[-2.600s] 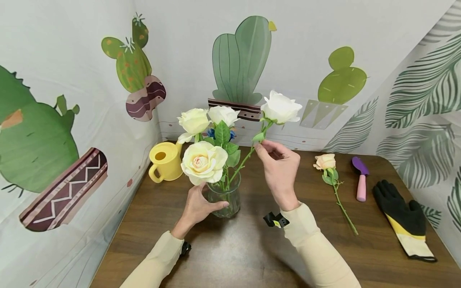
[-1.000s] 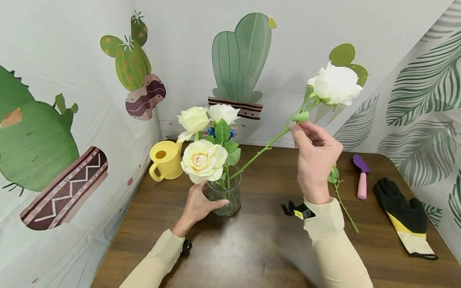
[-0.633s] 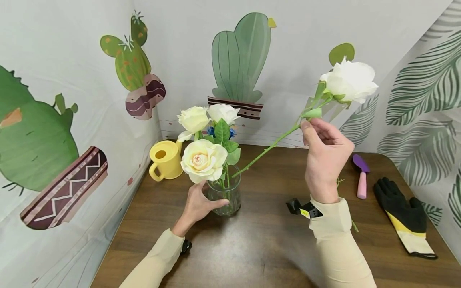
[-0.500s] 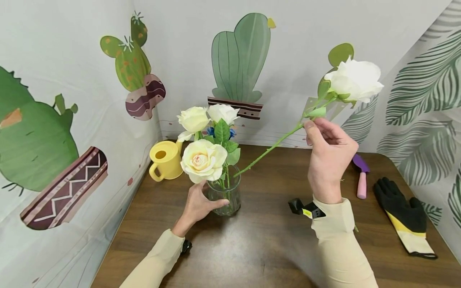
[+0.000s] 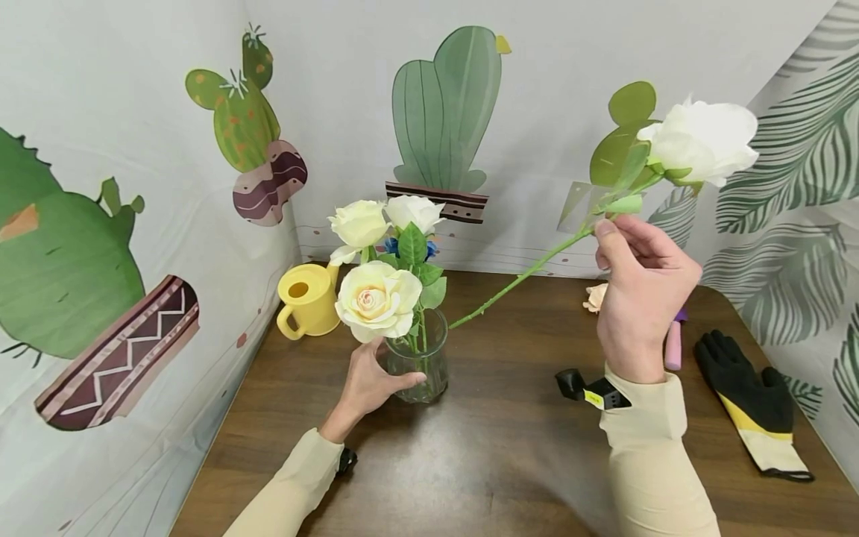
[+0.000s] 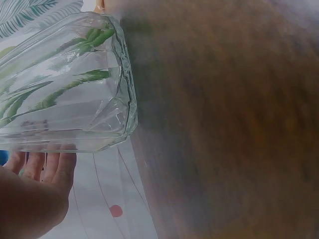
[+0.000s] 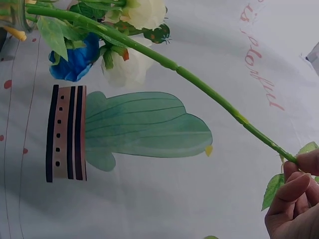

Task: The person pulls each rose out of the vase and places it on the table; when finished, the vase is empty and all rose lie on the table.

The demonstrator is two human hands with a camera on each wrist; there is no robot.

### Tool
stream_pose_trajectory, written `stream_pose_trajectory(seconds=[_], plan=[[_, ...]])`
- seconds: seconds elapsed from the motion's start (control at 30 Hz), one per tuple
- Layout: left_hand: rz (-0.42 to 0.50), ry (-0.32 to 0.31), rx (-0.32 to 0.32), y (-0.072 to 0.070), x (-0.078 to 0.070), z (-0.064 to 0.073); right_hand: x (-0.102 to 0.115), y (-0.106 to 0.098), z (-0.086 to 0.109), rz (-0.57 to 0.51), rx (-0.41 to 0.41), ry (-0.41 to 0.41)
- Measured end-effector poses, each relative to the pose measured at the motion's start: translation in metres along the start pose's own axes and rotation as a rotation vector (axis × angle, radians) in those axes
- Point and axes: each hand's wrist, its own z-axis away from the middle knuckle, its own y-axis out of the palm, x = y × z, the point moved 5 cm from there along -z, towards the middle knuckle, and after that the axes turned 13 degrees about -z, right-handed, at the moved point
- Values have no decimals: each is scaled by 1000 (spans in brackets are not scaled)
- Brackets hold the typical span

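In the head view my right hand pinches the green stem of a white rose just below its leaves. The stem slants down left, its lower end level with the rim of a glass vase; whether it is inside or outside I cannot tell. My left hand holds the vase from the left, thumb in front; in the left wrist view its fingers lie along the glass. The vase bears a cream rose, a pale yellow rose, another white rose and a blue flower.
A yellow watering can stands left of the vase. On the right, a peach rose and a trowel with a pink handle are partly hidden by my right hand. A black and yellow glove lies at the table's right side.
My right hand has moved right and a little up with the white rose, drawing its stem out of the bunch to the vase rim. The left hand has stayed on the vase.
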Motion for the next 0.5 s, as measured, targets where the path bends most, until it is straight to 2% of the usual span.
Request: stream_pose_trajectory(seconds=[0.17,0.37,0.5], plan=[[4,5,-2,0,0,0,1,-6,-3,-31,-24,25],[0,0,-4,0,0,0,0,-15,-4,20,-9,33],[3,1,-4,0,-1,1,-3,-24,-4,80,-10,66]])
